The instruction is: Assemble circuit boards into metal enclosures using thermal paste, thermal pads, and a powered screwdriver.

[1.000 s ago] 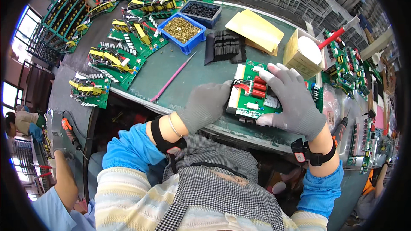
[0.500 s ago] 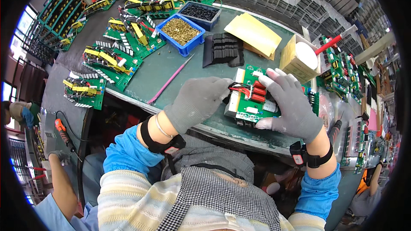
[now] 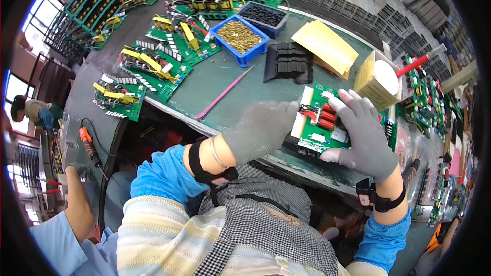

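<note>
Circuit board (image 3: pixel 309 130), green and rectangular, lay on the smooth tabletop (image 3: pixel 240 103), its right side hidden beneath the right hand (image 3: pixel 364 135), gloved in grey knit, spread open with the thumb at the board's near edge. The left hand (image 3: pixel 263 128) curled at the board's left edge; whether it gripped the red and black wires (image 3: pixel 309 114) could not be told. Beyond the board sat ridged black pieces (image 3: pixel 289 63) and a box (image 3: pixel 369 79), cardboard-like, its contents partly concealed.
</note>
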Demonstrator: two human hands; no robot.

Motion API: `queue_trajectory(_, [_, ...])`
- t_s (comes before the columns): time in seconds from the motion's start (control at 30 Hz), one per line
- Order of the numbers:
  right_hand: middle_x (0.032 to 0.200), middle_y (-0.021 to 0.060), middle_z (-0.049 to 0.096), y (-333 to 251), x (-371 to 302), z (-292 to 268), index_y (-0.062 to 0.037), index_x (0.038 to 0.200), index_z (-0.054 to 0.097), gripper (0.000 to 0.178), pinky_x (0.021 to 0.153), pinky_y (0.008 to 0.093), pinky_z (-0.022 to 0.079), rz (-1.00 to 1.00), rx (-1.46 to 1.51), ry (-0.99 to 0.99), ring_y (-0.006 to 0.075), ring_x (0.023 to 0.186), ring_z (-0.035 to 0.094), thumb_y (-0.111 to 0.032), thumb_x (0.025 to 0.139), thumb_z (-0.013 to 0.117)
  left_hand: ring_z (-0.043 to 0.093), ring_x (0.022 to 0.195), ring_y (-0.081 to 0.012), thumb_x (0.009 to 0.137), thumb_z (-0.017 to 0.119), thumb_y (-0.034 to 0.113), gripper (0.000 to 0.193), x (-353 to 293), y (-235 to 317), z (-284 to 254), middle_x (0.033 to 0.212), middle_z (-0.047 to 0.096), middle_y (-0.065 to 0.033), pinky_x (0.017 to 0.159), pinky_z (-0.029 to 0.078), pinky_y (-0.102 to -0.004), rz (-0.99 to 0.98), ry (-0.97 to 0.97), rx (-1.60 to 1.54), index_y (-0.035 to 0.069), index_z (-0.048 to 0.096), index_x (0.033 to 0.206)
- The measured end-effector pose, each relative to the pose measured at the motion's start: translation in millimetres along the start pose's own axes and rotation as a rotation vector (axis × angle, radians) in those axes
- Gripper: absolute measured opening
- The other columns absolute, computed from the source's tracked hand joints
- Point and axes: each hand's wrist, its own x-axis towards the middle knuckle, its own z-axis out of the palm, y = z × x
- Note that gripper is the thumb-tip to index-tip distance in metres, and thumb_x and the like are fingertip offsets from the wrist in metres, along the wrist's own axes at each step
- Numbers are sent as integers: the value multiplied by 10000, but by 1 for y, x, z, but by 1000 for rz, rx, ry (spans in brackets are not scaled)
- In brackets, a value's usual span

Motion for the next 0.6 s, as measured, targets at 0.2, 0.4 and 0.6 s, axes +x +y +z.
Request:
queue_trajectory(0.2, [1420, 242, 452, -4, 6, -2, -45, 1391, 481, 953, 1131, 530, 274, -24, -3, -41, 439, 1329, 400, -584, 662, 774, 648, 1000, -347, 830, 534, 23, 569, -26, 5, 17, 1165, 633, -211, 821, 534, -413, -94, 108, -124, -70, 417, 1379])
queue_trajectory(0.4, [1419, 256, 444, -1, 3, -4, -35, 1413, 463, 998, 1115, 514, 294, -28, 34, -38, 460, 1305, 404, -619, 661, 762, 647, 1070, -316, 855, 556, 60, 555, -18, -4, 13, 1252, 624, -190, 892, 528, -412, -65, -44, -189, -28, 451, 1393])
queue_trajectory(0.6, [1414, 253, 448, -2, 7, -4, -39, 1414, 453, 1019, 1116, 508, 296, -17, 19, -73, 441, 1306, 413, -652, 655, 749, 656, 1053, -316, 913, 574, 136, 473, -33, -60, -22, 1244, 642, -165, 933, 517, -386, -196, 109, -327, 90, 527, 1382])
